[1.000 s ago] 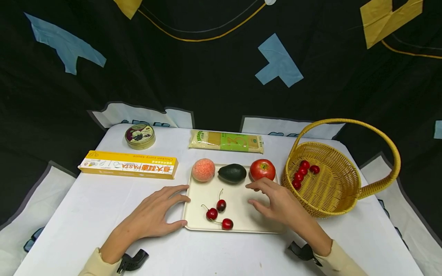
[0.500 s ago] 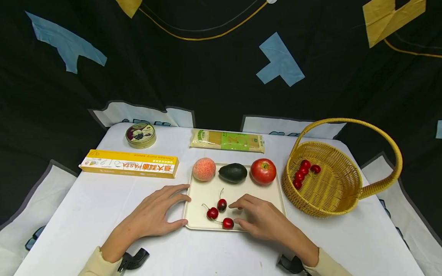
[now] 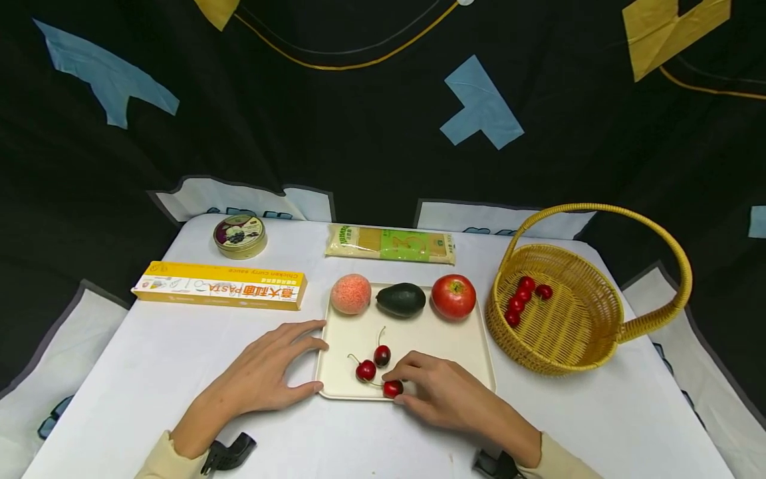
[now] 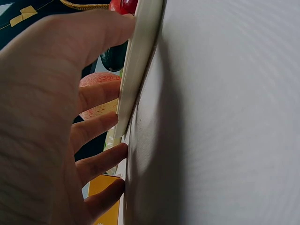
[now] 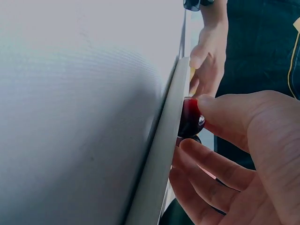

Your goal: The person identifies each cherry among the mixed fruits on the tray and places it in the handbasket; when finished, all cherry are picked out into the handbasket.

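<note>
Three cherries lie on the front part of a cream tray (image 3: 445,336). My right hand (image 3: 443,392) pinches the front cherry (image 3: 393,390) between thumb and forefinger; the right wrist view shows the dark red cherry (image 5: 191,117) low over the tray's edge. Just left of it are a second cherry (image 3: 366,371) and a third cherry (image 3: 382,355), stems showing. My left hand (image 3: 263,369) rests at the tray's left side, its spread fingertips against the rim (image 4: 140,56). Along the tray's back sit a peach (image 3: 350,294), an avocado (image 3: 401,300) and a red apple (image 3: 453,297).
Right of the tray stands a wicker basket (image 3: 553,364) with a tall handle and several cherries (image 3: 522,293) inside. Behind the tray lies a bag of pasta (image 3: 389,245). A yellow pasta box (image 3: 220,286) and a round tin (image 3: 240,237) are at the back left.
My right hand has moved left and toward the front of the tray, from near the apple to the front cherry, and its fingers have closed round it. My left hand has stayed put.
</note>
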Demonstrator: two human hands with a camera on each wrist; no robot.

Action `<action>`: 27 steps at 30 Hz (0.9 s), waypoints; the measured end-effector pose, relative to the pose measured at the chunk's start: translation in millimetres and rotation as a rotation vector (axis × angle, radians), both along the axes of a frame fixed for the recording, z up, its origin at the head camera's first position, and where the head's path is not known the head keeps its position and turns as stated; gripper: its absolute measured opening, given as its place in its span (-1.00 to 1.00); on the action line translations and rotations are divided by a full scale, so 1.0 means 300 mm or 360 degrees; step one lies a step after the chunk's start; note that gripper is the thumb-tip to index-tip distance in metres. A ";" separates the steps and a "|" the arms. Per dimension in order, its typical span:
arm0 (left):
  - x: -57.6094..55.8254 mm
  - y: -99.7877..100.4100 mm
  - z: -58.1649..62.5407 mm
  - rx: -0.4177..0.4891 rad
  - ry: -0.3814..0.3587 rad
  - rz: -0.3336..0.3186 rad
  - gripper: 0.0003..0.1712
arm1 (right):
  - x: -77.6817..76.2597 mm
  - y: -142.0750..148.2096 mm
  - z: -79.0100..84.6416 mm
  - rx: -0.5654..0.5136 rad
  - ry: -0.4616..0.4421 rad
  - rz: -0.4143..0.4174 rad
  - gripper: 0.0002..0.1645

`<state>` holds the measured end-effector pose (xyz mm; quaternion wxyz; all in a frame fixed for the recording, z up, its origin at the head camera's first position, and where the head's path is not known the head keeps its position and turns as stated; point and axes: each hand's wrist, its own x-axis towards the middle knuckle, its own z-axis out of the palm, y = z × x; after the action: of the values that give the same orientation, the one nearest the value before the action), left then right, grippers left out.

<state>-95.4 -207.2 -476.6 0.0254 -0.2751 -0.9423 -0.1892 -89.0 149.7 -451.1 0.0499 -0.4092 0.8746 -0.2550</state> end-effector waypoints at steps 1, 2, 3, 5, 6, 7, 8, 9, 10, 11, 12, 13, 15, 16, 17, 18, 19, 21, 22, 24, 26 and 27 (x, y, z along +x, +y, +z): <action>0.000 -0.001 0.000 0.0001 0.0001 0.0001 -0.39 | 0.000 -0.002 0.000 0.0010 0.0001 0.0004 -0.66; 0.000 -0.003 0.001 0.0005 0.0001 0.0003 -0.38 | -0.001 -0.004 0.000 0.0018 0.0001 0.0008 -0.67; 0.000 -0.003 0.001 0.0008 0.0000 0.0003 -0.38 | -0.001 -0.005 0.000 0.0025 0.0000 0.0009 -0.68; -0.001 -0.004 0.001 0.0012 -0.0002 0.0003 -0.39 | 0.000 -0.006 0.000 0.0038 -0.0006 0.0007 -0.71; -0.001 -0.004 0.000 0.0012 -0.0005 0.0003 -0.39 | 0.000 -0.006 0.001 0.0045 -0.0011 0.0005 -0.72; 0.000 -0.004 0.000 0.0010 -0.0007 0.0004 -0.39 | 0.000 -0.005 0.001 0.0052 -0.0014 0.0005 -0.72; 0.000 -0.004 0.000 0.0009 -0.0009 0.0004 -0.39 | 0.000 -0.004 0.001 0.0060 -0.0021 0.0003 -0.73; 0.000 -0.003 -0.001 0.0009 -0.0010 0.0005 -0.39 | 0.000 -0.004 0.002 0.0066 -0.0028 0.0001 -0.73; 0.000 -0.003 -0.001 0.0006 -0.0011 0.0005 -0.39 | 0.001 -0.003 0.002 0.0072 -0.0033 -0.0003 -0.74; 0.000 -0.002 -0.001 0.0005 -0.0012 0.0006 -0.39 | 0.002 -0.002 0.003 0.0077 -0.0034 -0.0009 -0.74; 0.000 -0.002 -0.001 0.0005 -0.0013 0.0006 -0.39 | 0.002 -0.001 0.004 0.0082 -0.0030 -0.0012 -0.74; 0.001 -0.002 -0.001 0.0004 -0.0014 0.0008 -0.39 | 0.003 0.000 0.005 0.0085 -0.0024 -0.0016 -0.74; 0.002 -0.003 0.000 0.0003 -0.0018 0.0011 -0.39 | 0.002 0.001 0.008 0.0082 -0.0006 -0.0027 -0.74; 0.003 -0.004 0.001 -0.0002 -0.0020 0.0015 -0.39 | 0.001 0.002 0.011 0.0078 0.0008 -0.0037 -0.74; 0.003 -0.005 0.001 -0.0006 -0.0023 0.0018 -0.39 | 0.000 0.004 0.014 0.0075 0.0022 -0.0045 -0.74; 0.004 -0.005 0.001 -0.0009 -0.0024 0.0019 -0.38 | -0.002 0.005 0.018 0.0063 0.0036 -0.0052 -0.74; 0.005 -0.006 0.002 -0.0010 -0.0025 0.0020 -0.38 | -0.004 0.009 0.023 0.0048 0.0044 -0.0057 -0.75; 0.006 -0.006 0.002 -0.0013 -0.0024 0.0021 -0.38 | -0.010 0.018 0.036 0.0016 0.0063 -0.0076 -0.74; 0.006 -0.006 0.002 -0.0013 -0.0022 0.0022 -0.38 | -0.013 0.024 0.043 0.0002 0.0074 -0.0086 -0.74; 0.005 -0.004 0.002 -0.0008 -0.0019 0.0018 -0.38 | -0.018 0.036 0.058 -0.0031 0.0104 -0.0106 -0.72; 0.003 -0.002 0.001 -0.0005 -0.0017 0.0017 -0.38 | -0.024 0.051 0.071 -0.0051 0.0134 -0.0136 -0.69; 0.002 -0.001 0.001 -0.0003 -0.0016 0.0015 -0.38 | -0.028 0.059 0.076 -0.0058 0.0150 -0.0154 -0.67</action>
<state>-94.8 -207.5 -476.3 0.0211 -0.2698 -0.9438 -0.1896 -97.3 167.4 -428.2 -0.0113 -0.3790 0.8899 -0.2534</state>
